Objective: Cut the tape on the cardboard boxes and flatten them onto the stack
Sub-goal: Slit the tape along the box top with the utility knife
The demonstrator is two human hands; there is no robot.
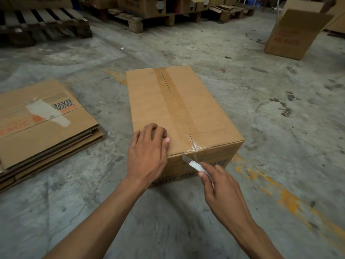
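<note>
Concrete floor [242, 75] — left hand [149, 146] flat on box [168, 101], right hand [218, 182] gripping cutter [194, 164].

Box on the floor, stack to its left.

The box [179, 113] sits mid-floor [261, 101], tape [175, 101] running along its top. Left hand [149, 148] rests on the top's near left part; right hand [220, 186] holds a knife [194, 163] at the near face. The stack [43, 120] lies left. Another box [295, 32] stands far right; pallets [41, 23] behind.
</note>
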